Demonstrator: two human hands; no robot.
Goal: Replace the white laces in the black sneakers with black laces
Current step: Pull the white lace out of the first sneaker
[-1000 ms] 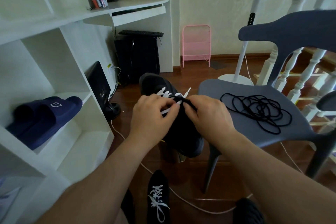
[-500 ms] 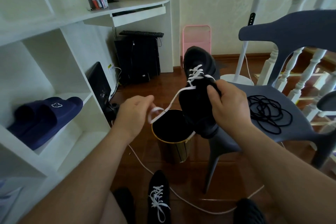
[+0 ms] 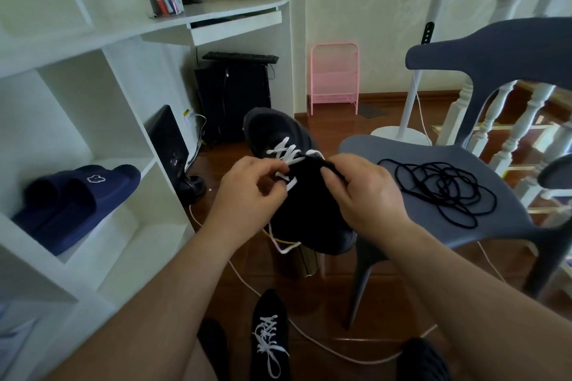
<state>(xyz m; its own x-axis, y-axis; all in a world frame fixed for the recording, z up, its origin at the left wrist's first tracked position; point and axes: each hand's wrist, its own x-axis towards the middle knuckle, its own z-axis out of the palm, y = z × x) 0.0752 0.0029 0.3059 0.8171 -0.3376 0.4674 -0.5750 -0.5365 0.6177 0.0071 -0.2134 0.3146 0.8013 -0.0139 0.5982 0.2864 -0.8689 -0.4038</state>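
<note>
**A:** Where is the shoe being worked on?

**B:** A black sneaker [image 3: 297,195] is held up in the air in front of the person, toe pointing away toward the far wall, heel toward the body. Its long axis runs straight away from the viewer. A white lace [image 3: 286,153] crosses the upper eyelets; a loose end hangs below the heel.

**A:** And the hands?

**B:** The left hand [image 3: 247,192] pinches the white lace at the near eyelets, fingers curled. The right hand [image 3: 365,192] grips the sneaker's collar from the right, fingers curled round it. The lace lies just ahead of the left fingertips, so that hand looks nearer for the next pull.

**A:** What else is nearby?

**B:** The black laces [image 3: 442,192] lie tangled on a grey chair [image 3: 387,148], just right of the right hand. A second sneaker [image 3: 269,337], white-laced, sits on the floor below.
</note>
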